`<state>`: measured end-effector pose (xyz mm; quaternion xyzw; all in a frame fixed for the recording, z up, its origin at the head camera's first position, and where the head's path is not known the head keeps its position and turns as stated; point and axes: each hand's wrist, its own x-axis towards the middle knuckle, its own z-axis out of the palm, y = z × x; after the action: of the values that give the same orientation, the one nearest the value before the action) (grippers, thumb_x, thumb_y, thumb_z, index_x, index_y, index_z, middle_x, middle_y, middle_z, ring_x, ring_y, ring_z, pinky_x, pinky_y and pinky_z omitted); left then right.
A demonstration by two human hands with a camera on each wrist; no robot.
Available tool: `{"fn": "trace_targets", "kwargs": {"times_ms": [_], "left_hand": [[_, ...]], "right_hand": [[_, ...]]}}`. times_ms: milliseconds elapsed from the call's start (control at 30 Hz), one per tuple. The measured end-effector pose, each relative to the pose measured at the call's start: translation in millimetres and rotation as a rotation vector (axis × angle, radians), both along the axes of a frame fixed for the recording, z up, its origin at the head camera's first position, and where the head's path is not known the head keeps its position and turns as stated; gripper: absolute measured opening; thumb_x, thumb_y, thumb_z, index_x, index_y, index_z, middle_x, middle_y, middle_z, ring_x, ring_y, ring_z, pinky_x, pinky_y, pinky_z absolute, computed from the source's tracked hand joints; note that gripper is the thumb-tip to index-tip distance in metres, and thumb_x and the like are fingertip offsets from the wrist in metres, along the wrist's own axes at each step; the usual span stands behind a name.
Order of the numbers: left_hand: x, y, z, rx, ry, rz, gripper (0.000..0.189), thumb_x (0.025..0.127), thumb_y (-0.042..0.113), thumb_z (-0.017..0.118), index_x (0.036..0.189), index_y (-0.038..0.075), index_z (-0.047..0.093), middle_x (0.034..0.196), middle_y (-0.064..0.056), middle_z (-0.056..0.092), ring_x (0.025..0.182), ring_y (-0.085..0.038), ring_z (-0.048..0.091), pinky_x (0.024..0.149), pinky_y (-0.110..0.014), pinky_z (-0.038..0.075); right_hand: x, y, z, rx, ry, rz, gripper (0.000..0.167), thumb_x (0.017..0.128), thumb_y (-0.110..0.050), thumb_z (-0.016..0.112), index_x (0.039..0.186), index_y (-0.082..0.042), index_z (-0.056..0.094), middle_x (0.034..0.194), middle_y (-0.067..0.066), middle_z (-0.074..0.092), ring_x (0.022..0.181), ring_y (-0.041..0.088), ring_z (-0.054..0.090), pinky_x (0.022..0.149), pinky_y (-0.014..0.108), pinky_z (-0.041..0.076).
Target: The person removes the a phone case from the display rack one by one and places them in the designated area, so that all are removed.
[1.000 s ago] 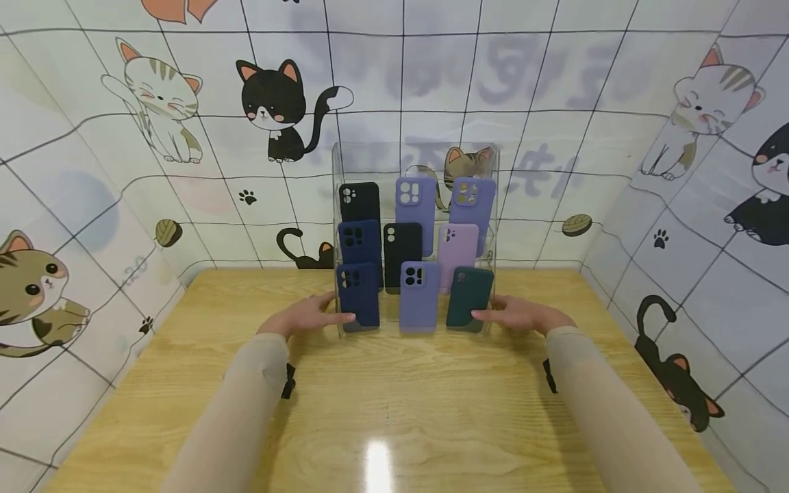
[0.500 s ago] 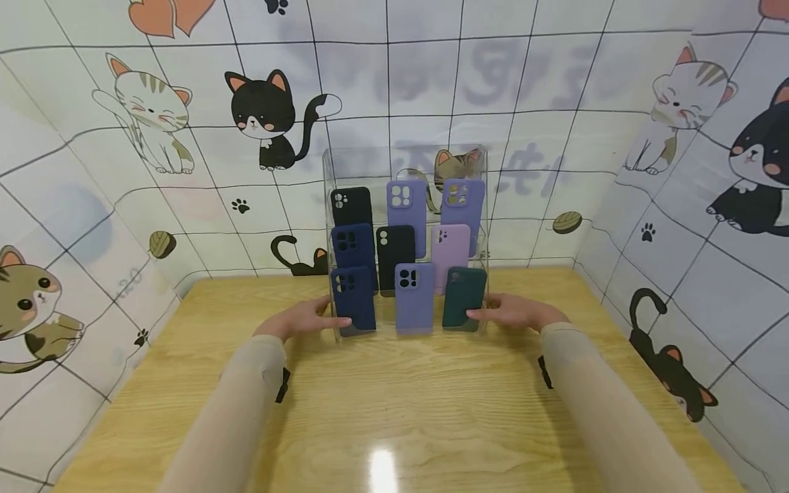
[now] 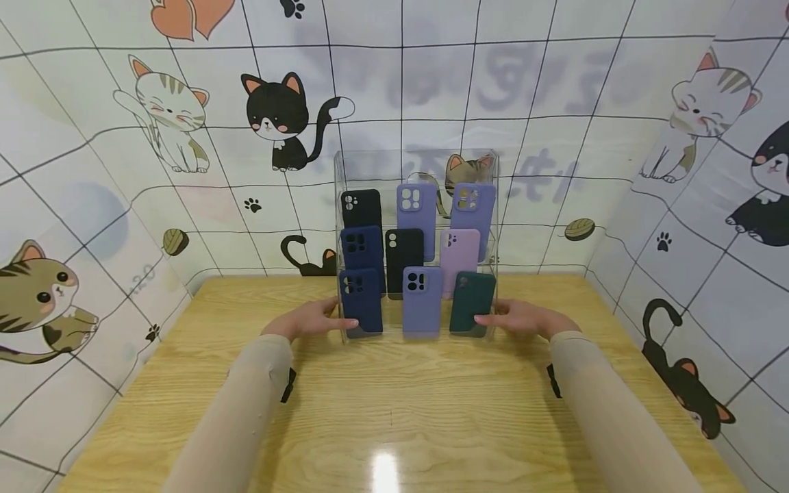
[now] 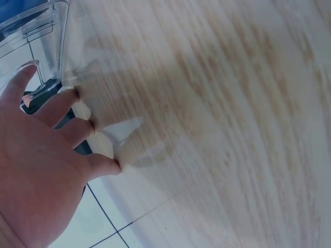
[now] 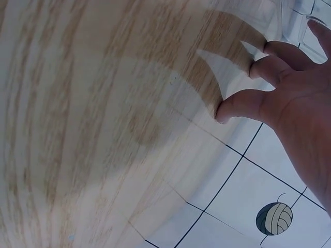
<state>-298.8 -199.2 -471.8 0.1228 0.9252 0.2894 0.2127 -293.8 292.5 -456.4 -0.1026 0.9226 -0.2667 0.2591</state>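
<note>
A: Since half a second earlier, the head view had shifted, carrying the scene rightward and slightly down in frame; hands and stand had kept their places on the table. Nearest items?

B: Beige sleeves (image 3: 228, 411) over both forearms, small black items (image 3: 288, 385) just beside the wrists, and the wood-grain table (image 3: 382, 397) with a bright glare patch at its near end.

A: Grip?

B: The left hand (image 3: 308, 319) was clamped on the lower left side of the clear stand (image 3: 370, 164), thumb across the front over the foot of the front dark blue case (image 3: 360, 301), other fingers at the side. The right hand (image 3: 524, 318) mirrored it, thumb over the dark green case (image 3: 473, 301). Both wrist views showed fingers spread, some tips at the tabletop.

A: Did the thumbs press the cases?

B: Could not tell.

A: Stand's position, and its load?

B: Far part of the table, between the hands. Front row: dark blue, lavender case (image 3: 422, 301), dark green. Middle: dark blue, black, lilac. Back: black, two lavender.

A: Beyond that?

B: A wall sheet (image 3: 394, 82) printed with cats, paw prints and grid lines.
</note>
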Motion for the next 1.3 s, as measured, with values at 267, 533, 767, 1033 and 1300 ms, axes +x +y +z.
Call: {"fn": "trace_targets", "kwargs": {"times_ms": [267,533,767,1033,1300], "left_hand": [[1.7,-1.9,5.3,-0.013,-0.007,0.004,0.118,0.088,0.084,0.063,0.172,0.014,0.019,0.177,-0.016,0.027,0.164,-0.043,0.024,0.131,-0.065,0.025],[-0.7,0.3,1.2,0.001,-0.023,0.008,0.12,0.085,0.086,0.063,0.173,0.016,0.019,0.177,-0.015,0.026,0.165,-0.042,0.024,0.131,-0.065,0.024],[-0.2,-0.2,1.9,0.002,-0.021,0.002,0.12,0.085,0.086,0.063,0.172,0.016,0.02,0.177,-0.016,0.027,0.164,-0.043,0.024,0.13,-0.065,0.025],[-2.0,-1.6,3.2,-0.014,-0.014,-0.008,0.12,0.085,0.088,0.061,0.172,0.016,0.02,0.177,-0.016,0.027,0.164,-0.043,0.025,0.13,-0.066,0.026],[0.0,0.2,2.1,-0.013,-0.016,-0.007,0.12,0.085,0.088,0.061,0.173,0.017,0.019,0.177,-0.015,0.027,0.164,-0.043,0.025,0.13,-0.066,0.025]], "right_hand": [[-4.8,-3,-8.6,-0.025,0.033,-0.004,0.116,0.096,-0.082,0.052,0.17,-0.001,0.014,0.176,0.027,0.02,0.162,0.052,0.02,0.128,0.07,0.025],[0.1,6,3.1,-0.145,0.052,0.03,0.106,0.103,-0.066,0.058,0.172,-0.006,0.006,0.176,0.029,0.014,0.162,0.055,0.017,0.125,0.074,0.025],[14.3,11,42.3,-0.312,0.241,-0.081,0.101,0.101,-0.054,0.069,0.174,-0.028,0.003,0.178,0.022,0.019,0.163,0.052,0.019,0.122,0.076,0.029],[37.7,-1,57.1,-0.238,0.524,-0.143,0.081,0.102,-0.038,0.074,0.17,-0.027,0.031,0.172,0.02,0.033,0.158,0.05,0.031,0.118,0.078,0.031],[45.8,-16,37.9,-0.175,0.699,-0.098,0.062,0.101,-0.021,0.075,0.158,-0.014,0.052,0.155,0.023,0.043,0.141,0.05,0.045,0.115,0.073,0.04]]}}
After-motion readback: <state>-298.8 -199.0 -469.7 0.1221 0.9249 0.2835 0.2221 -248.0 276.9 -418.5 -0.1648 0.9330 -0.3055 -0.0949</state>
